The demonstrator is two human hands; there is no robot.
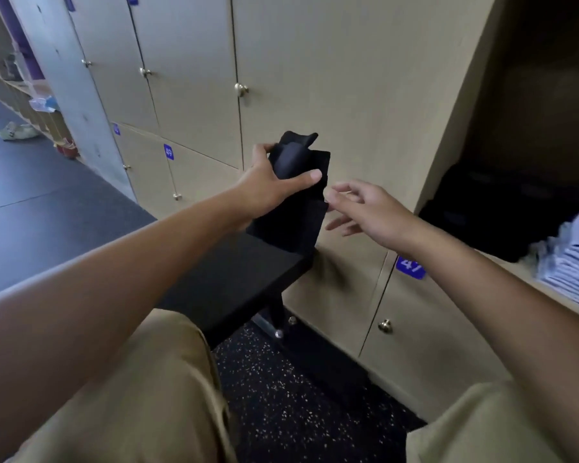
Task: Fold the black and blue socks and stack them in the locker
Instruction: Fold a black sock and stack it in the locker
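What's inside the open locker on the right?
On the open locker's shelf: a stack of folded light blue socks at right, a dark pile left of it. The interior above is too dark to tell.

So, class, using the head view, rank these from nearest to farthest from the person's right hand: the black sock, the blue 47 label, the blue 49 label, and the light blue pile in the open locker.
From the right hand:
1. black sock, just left, held by the left hand.
2. 47 label, below, slightly right.
3. 49 label, far left, and light blue pile, far right: too close to call.
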